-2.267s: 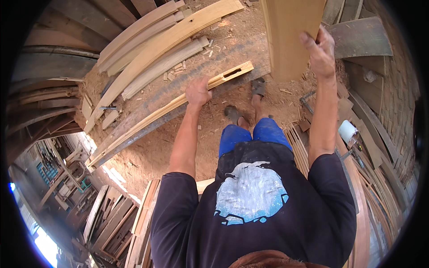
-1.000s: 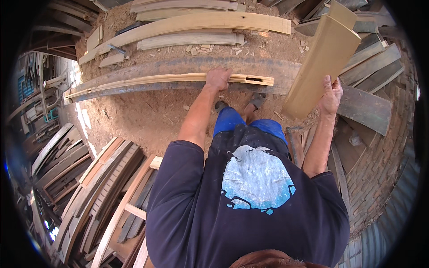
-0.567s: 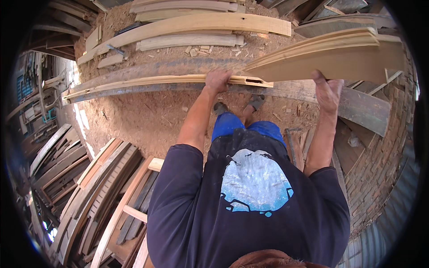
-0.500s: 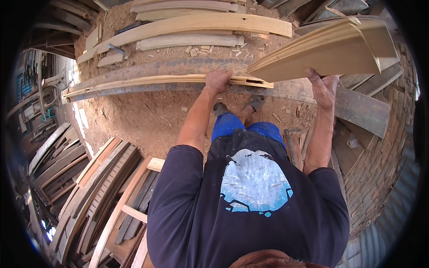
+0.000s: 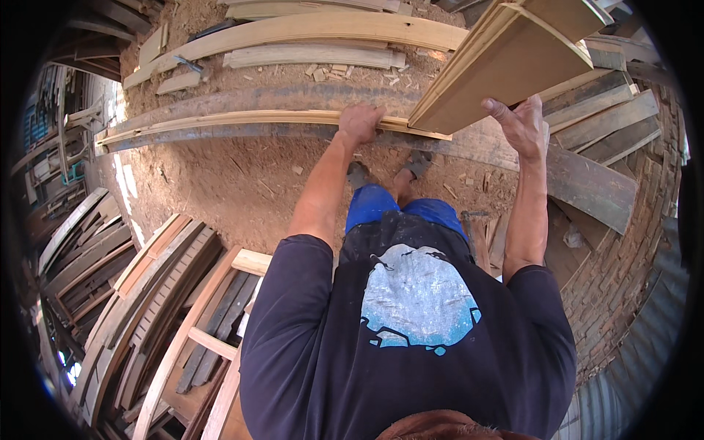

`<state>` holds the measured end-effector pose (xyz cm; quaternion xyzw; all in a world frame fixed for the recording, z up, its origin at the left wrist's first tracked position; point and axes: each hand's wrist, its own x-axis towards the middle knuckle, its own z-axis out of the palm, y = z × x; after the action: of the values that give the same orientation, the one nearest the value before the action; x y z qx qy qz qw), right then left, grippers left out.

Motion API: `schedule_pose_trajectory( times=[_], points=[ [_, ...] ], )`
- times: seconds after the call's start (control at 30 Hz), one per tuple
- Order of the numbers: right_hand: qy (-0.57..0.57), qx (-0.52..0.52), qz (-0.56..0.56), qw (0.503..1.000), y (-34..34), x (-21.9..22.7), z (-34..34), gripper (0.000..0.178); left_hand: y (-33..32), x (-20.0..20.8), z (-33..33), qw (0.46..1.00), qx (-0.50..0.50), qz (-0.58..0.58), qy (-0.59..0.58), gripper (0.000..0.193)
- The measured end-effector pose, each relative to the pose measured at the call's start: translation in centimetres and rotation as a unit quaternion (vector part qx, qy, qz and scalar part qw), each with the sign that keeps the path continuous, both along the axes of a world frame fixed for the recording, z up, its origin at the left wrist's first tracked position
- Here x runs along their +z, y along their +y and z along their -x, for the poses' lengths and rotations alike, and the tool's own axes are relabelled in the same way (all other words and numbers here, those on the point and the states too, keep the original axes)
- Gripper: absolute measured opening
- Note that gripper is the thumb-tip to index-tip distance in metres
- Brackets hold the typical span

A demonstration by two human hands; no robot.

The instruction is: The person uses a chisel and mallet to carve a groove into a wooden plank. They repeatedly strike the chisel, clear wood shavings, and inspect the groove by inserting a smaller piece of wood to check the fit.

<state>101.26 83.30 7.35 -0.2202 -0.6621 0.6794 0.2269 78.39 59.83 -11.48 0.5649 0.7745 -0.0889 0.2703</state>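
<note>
A long, narrow wooden rail (image 5: pixel 242 119) lies lengthwise along a dark plank bench (image 5: pixel 480 139). My left hand (image 5: pixel 361 122) is closed around the rail near its right end. My right hand (image 5: pixel 522 130) grips a broad wooden panel (image 5: pixel 517 62) by its lower edge, thumb on the flat face and the other fingers mostly hidden behind. The panel is raised and tilted, with a grooved strip along its left side. Its lower left corner meets the rail's right end, and hides the upper face there.
Beyond the bench, a curved board (image 5: pixel 293 38), a hammer (image 5: pixel 188 64) and offcuts lie on the dirt floor. Stacked planks (image 5: pixel 609 117) stand at the right beside a brick surface (image 5: pixel 623 271). Wooden frames (image 5: pixel 194 323) and curved boards (image 5: pixel 139 308) crowd the lower left.
My right hand has tipped the panel more upright, bringing its lower corner onto the rail's right end. The slot that showed there is now covered. My left hand keeps its hold.
</note>
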Motion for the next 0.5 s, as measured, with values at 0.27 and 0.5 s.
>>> schedule_pose_trajectory(
  times=[0.27,0.5],
  points=[
    [-0.018,0.004,0.006,1.0,-2.7,0.1,0.8,0.03,-0.1,0.7,-0.2,0.999,0.008,-0.045,-0.018,0.035],
    [-0.076,0.024,-0.018,0.997,-3.8,-1.8,-1.6,0.029,0.0,-0.9,0.7,0.998,0.008,-0.063,-0.024,0.038]
  ],
)
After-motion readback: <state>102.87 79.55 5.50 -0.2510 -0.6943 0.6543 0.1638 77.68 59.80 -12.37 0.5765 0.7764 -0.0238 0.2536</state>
